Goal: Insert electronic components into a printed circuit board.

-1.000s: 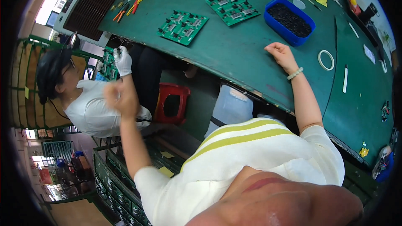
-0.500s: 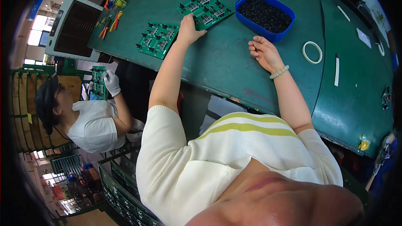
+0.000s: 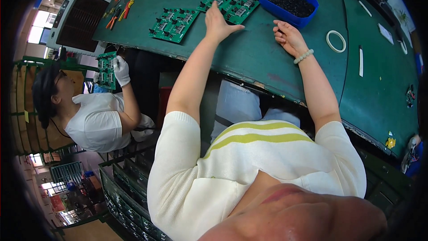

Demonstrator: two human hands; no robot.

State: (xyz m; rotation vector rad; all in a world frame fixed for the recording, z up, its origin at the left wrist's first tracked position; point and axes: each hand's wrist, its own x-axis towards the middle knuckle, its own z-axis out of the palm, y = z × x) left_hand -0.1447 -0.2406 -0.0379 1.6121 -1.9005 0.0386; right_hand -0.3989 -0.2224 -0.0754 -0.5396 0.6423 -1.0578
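My left hand (image 3: 218, 24) lies at the near left edge of a green circuit board (image 3: 243, 14). Its fingers reach onto the board and its thumb points out to the right; the hand is open. A second green circuit board (image 3: 173, 26) lies just to the left, and both carry black knobs and small white displays. My right hand (image 3: 290, 38), with a beaded bracelet at the wrist, hovers in front of a blue tub (image 3: 290, 15) full of small black parts. Its fingers are curled together, and whatever they hold is too small to make out.
Pliers and cutters (image 3: 118, 15) lie at the table's left, by a grey fan unit (image 3: 78, 15). A tape ring (image 3: 335, 41) and a white strip (image 3: 360, 60) lie right. At left a gloved co-worker (image 3: 100, 116) holds another circuit board (image 3: 106, 69).
The whole view has shifted, with the table higher in it. The right-hand board sits closer to the left one and to me. My left hand has moved rightward with its thumb stretched further.
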